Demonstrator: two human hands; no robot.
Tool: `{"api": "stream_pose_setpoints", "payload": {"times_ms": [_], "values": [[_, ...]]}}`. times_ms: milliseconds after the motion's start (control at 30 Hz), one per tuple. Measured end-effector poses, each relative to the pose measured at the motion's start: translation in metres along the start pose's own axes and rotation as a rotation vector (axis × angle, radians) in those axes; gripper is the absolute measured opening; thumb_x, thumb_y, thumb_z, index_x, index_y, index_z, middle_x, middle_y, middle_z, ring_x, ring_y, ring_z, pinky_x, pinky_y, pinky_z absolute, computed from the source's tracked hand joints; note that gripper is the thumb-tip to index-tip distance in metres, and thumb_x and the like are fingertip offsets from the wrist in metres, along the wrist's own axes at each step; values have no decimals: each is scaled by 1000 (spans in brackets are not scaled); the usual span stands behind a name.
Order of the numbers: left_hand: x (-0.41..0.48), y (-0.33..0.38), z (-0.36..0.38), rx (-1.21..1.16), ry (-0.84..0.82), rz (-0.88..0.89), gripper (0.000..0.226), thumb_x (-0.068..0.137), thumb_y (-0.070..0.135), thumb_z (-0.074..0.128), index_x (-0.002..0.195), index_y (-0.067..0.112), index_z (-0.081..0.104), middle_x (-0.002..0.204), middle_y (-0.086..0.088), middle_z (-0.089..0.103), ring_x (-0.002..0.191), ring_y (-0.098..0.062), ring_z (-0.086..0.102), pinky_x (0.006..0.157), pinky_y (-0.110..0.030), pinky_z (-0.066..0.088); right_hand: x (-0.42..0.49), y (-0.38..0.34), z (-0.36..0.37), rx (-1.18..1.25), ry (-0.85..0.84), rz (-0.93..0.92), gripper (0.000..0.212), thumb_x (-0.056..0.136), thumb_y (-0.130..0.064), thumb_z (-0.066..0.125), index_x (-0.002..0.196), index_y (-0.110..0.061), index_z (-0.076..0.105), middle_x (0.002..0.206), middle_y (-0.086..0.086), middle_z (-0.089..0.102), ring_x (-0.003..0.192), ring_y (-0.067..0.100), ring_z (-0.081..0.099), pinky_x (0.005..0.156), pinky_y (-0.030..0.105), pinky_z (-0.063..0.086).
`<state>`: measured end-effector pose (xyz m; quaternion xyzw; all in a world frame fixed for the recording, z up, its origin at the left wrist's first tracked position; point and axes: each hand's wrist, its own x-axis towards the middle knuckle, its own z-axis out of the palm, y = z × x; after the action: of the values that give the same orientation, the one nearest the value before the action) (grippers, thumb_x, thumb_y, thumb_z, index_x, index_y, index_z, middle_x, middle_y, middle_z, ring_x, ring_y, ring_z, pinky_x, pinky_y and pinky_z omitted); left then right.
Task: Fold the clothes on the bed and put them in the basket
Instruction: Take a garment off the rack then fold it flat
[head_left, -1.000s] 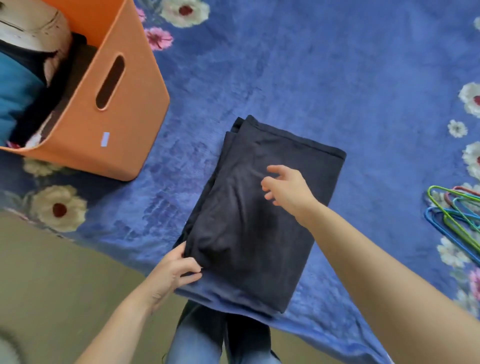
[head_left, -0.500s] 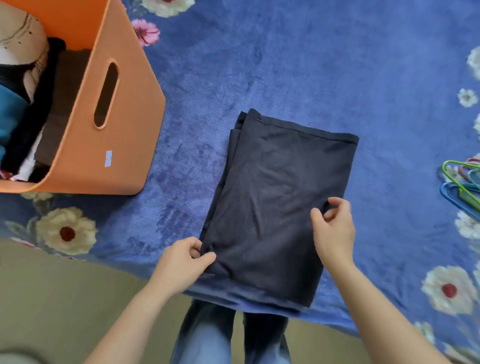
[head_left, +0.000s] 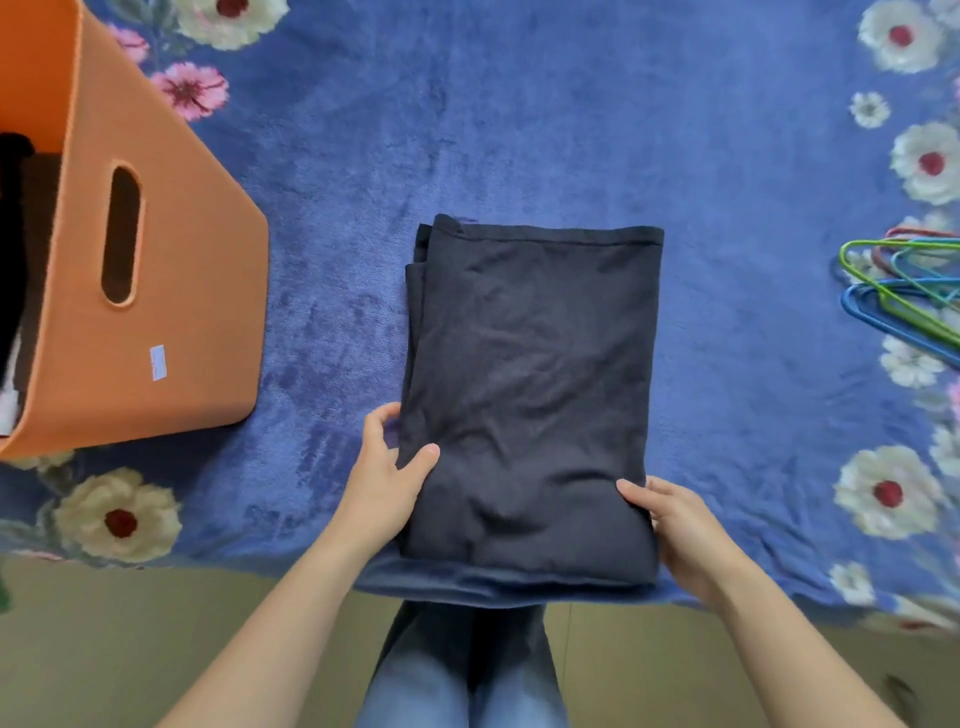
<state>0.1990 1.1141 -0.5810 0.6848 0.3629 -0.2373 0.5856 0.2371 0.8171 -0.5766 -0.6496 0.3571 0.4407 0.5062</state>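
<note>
Dark, folded garment (head_left: 530, 389) lies at the bed's near edge. The left hand (head_left: 387, 478) and right hand (head_left: 680, 525) each close their grip on its near sides, thumbs on top and fingers tucked under. Farther off on the blue floral blanket (head_left: 519, 130), the orange basket (head_left: 197, 312) stands to the left and coloured hangers (head_left: 904, 291) lie to the right.

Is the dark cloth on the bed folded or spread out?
Folded: the dark cloth is a neat rectangle, with stacked layers showing at its left edge.
</note>
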Motion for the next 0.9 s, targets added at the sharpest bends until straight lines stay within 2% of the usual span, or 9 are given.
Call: {"api": "stream_pose_setpoints", "payload": {"times_ms": [67, 133, 200, 267, 433, 500, 667, 800, 900], "values": [[-14, -2, 0, 87, -61, 88, 78, 95, 25, 59, 141, 64, 9, 136, 34, 43, 107, 8, 50, 98, -20, 39, -15, -8, -6, 13, -49, 0, 35, 85, -24, 73, 102, 2, 58, 104, 16, 71, 87, 24, 68, 78, 34, 51], [-30, -6, 0, 263, -143, 198, 81, 97, 23, 55, 137, 72, 4, 120, 33, 47, 78, 7, 45, 84, -11, 37, -27, -8, -15, 51, -119, 2, 35, 91, -7, 63, 125, -14, 58, 109, 9, 73, 92, 24, 72, 81, 35, 56], [-41, -9, -2, 298, -215, 234, 70, 99, 20, 52, 138, 69, 20, 109, 24, 48, 84, 0, 44, 84, -13, 38, -40, -9, -25, 87, -149, -53, 59, 92, -2, 60, 133, -43, 48, 115, -10, 70, 91, 13, 73, 76, 29, 57], [-48, -3, -6, 156, -288, 139, 53, 99, 14, 51, 131, 56, 47, 116, 31, 60, 107, 2, 56, 92, -9, 41, -53, -18, -28, 101, -166, -76, 55, 94, 0, 55, 126, -44, 54, 107, -23, 70, 82, 0, 71, 61, 14, 53], [-30, 42, -18, -244, -419, -334, 24, 94, 5, 54, 112, 3, 70, 112, -14, 71, 97, -17, 68, 76, -21, 56, -49, -53, -32, 171, -117, -59, 14, 78, -14, 66, 74, -14, 79, 95, 5, 73, 77, 14, 66, 64, 27, 48], [-16, 67, -22, -373, -434, -404, 25, 95, 5, 50, 106, -9, 67, 105, -21, 70, 88, -22, 70, 71, -27, 59, -36, -80, -31, 291, -193, -115, 31, 48, -30, 88, 69, -10, 77, 86, 10, 68, 70, 14, 65, 60, 26, 51], [27, 112, -29, -553, -201, -470, 51, 100, 41, 39, 71, 5, 59, 49, -4, 57, 31, -8, 52, 33, -20, 47, 6, -146, -24, 523, -100, -82, 18, 68, -13, 58, 83, -2, 57, 79, 18, 74, 65, 22, 73, 49, 24, 56], [53, 114, -23, -197, -98, -298, 56, 75, 71, 50, 76, 15, 51, 54, 1, 41, 40, -14, 38, 49, -24, 43, 35, -157, -13, 66, 97, -114, 16, 90, -20, 48, 82, -7, 49, 56, 12, 57, 44, 22, 45, 50, 26, 38], [51, 98, -8, 132, 28, -5, 45, 66, 63, 70, 80, 20, 66, 75, 1, 66, 65, -11, 59, 75, -36, 50, 46, -145, -9, -285, 335, -303, 39, 86, -41, 63, 73, -6, 51, 59, 6, 40, 54, 20, 33, 56, 31, 27]]}}
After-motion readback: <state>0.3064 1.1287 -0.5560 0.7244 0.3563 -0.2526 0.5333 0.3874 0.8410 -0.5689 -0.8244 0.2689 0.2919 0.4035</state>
